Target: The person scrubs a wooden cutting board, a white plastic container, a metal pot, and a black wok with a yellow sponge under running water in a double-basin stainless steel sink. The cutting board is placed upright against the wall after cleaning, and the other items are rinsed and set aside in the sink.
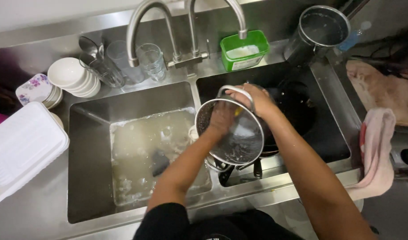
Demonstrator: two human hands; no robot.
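Steel pot is held tilted over the divider of the double sink, mouth facing up and left, axis running lower right to upper left. Left hand is pushed inside it; finger state cannot be told. Right hand is closed on the rim handle.

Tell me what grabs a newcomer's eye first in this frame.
Dead centre, the steel pot is held tilted over the divider of the double sink: the right hand grips its rim handle and the left hand is inside it. Next is the murky, soapy water filling the left basin. At the back rim a bright green tub stands under the right-hand spout.
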